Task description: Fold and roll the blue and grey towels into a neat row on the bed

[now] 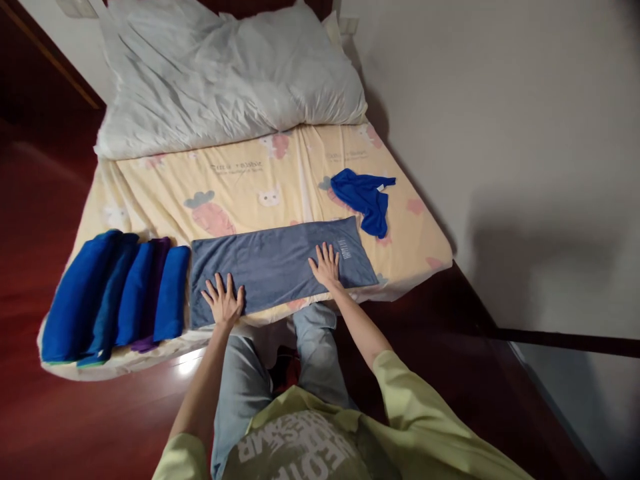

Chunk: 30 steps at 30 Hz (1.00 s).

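Grey towel [280,263]: laid out flat, lengthwise along the near edge of the bed [425,250]. Clock directions below are taken from its centre.

Left hand [223,303]: at eight o'clock, palm down on the towel near its lower edge, fingers spread. Right hand [326,268]: at three o'clock, palm down on the towel, fingers likewise spread, just short of a pale printed mark [345,249]. Neither hand is pinching the fabric.

At nine o'clock, just beside the towel's end, a row of five cloth bundles [134,290] lies side by side; four are in shades of blue, one is purple. Whether they are rolled or folded cannot be told.

At two o'clock, near the towel's far corner, lies a crumpled blue cloth [363,197] with a small white tag.

Toward twelve o'clock, a large white pillow [230,73] lies across the far end. The sheet [285,193] is pale yellow, printed with carrots and rabbits. The person's jeans [317,353] show at six o'clock.
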Each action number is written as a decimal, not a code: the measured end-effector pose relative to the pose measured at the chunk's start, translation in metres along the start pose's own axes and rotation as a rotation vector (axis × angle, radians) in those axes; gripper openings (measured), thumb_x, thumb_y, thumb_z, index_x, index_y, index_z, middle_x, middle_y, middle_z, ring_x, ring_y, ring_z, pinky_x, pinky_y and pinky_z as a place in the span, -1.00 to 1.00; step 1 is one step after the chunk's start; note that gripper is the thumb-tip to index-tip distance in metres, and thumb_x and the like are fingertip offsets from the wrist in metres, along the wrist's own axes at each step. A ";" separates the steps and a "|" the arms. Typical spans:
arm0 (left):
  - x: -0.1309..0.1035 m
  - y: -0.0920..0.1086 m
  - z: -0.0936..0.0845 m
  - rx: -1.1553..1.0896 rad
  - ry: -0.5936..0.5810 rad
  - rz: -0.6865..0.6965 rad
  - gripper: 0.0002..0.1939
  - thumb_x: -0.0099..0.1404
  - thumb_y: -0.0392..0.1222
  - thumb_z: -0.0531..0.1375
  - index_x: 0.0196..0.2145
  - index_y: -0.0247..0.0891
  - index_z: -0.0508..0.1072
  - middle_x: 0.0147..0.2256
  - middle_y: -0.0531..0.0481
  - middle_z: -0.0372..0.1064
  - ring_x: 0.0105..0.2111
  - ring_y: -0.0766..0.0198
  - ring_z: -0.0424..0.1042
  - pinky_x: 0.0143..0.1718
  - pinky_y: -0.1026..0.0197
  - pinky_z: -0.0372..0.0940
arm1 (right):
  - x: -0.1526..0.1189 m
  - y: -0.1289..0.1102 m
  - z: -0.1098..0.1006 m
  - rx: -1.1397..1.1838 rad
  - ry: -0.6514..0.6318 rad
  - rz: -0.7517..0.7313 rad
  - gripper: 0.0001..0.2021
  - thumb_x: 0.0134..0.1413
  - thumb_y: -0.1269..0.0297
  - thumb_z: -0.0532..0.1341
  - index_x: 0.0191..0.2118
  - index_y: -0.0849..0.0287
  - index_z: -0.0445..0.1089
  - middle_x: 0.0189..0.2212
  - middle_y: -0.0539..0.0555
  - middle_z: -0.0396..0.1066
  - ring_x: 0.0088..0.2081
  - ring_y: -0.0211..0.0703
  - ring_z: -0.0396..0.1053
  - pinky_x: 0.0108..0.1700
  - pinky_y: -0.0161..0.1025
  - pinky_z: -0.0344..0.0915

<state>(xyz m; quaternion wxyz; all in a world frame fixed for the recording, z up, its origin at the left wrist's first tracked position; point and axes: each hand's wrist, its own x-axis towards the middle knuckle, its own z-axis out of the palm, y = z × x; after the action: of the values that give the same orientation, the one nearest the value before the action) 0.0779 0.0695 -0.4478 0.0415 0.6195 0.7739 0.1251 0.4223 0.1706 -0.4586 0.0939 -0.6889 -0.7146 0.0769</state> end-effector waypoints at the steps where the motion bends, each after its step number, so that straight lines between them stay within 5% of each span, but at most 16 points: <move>1: 0.002 0.000 -0.001 0.001 -0.006 -0.005 -0.31 0.48 0.11 -0.03 0.43 -0.26 0.08 0.47 -0.27 -0.27 0.45 -0.30 -0.44 0.35 -0.47 -0.35 | 0.010 0.006 -0.002 -0.010 -0.008 0.028 -0.33 0.43 -0.05 -0.08 0.47 0.24 -0.01 0.49 0.23 -0.26 0.48 0.22 -0.35 0.42 0.29 -0.34; 5: 0.027 -0.002 -0.006 0.010 -0.030 0.001 -0.30 0.47 0.13 -0.01 0.42 -0.26 0.11 0.47 -0.28 -0.26 0.44 -0.34 -0.43 0.32 -0.53 -0.37 | 0.053 0.021 -0.008 -0.047 -0.067 0.078 -0.33 0.43 -0.05 -0.09 0.48 0.23 -0.04 0.49 0.24 -0.25 0.48 0.25 -0.35 0.39 0.39 -0.33; 9: 0.080 -0.008 -0.008 0.010 -0.041 0.001 -0.29 0.46 0.13 -0.02 0.42 -0.30 0.11 0.46 -0.33 -0.23 0.44 -0.37 -0.38 0.31 -0.53 -0.32 | 0.092 0.032 -0.012 -0.068 -0.099 0.114 -0.31 0.42 -0.07 -0.11 0.48 0.24 -0.06 0.49 0.24 -0.22 0.47 0.29 -0.33 0.38 0.41 -0.27; 16: 0.152 -0.016 -0.001 -0.006 -0.021 -0.115 -0.23 0.44 0.23 -0.04 0.43 -0.27 0.08 0.46 -0.39 -0.30 0.43 -0.38 -0.32 0.29 -0.53 -0.21 | 0.138 0.068 -0.007 -0.128 -0.010 0.237 -0.30 0.43 -0.04 -0.18 0.48 0.31 -0.08 0.47 0.32 -0.17 0.47 0.24 -0.29 0.37 0.40 -0.24; 21: 0.162 -0.018 0.005 -0.041 -0.001 -0.165 -0.21 0.43 0.24 -0.03 0.45 -0.24 0.01 0.47 -0.32 -0.33 0.44 -0.31 -0.35 0.33 -0.48 -0.27 | 0.157 0.089 0.004 -0.187 0.070 0.258 -0.33 0.43 0.00 -0.21 0.47 0.29 -0.06 0.45 0.34 -0.10 0.46 0.23 -0.26 0.35 0.47 -0.25; 25: 0.162 -0.012 0.001 -0.082 -0.014 -0.165 -0.21 0.44 0.21 -0.03 0.46 -0.27 -0.01 0.48 -0.26 -0.41 0.45 -0.27 -0.41 0.35 -0.45 -0.39 | 0.155 0.083 -0.004 -0.246 0.074 0.242 -0.34 0.44 0.03 -0.24 0.48 0.32 -0.09 0.45 0.36 -0.13 0.46 0.26 -0.25 0.34 0.48 -0.24; 30: 0.105 0.005 0.000 -0.125 -0.036 -0.078 -0.27 0.47 0.10 -0.02 0.45 -0.30 0.00 0.49 -0.22 -0.40 0.46 -0.24 -0.43 0.37 -0.40 -0.50 | 0.076 0.039 -0.015 -0.204 0.008 -0.008 -0.31 0.43 0.03 -0.15 0.50 0.34 -0.19 0.49 0.31 -0.30 0.48 0.26 -0.42 0.38 0.40 -0.28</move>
<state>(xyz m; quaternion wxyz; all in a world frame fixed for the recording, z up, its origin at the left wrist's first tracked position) 0.0584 0.1728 -0.4370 0.0987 0.5872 0.7872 0.1604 0.4611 0.2473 -0.4516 0.0264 -0.6924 -0.7210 0.0004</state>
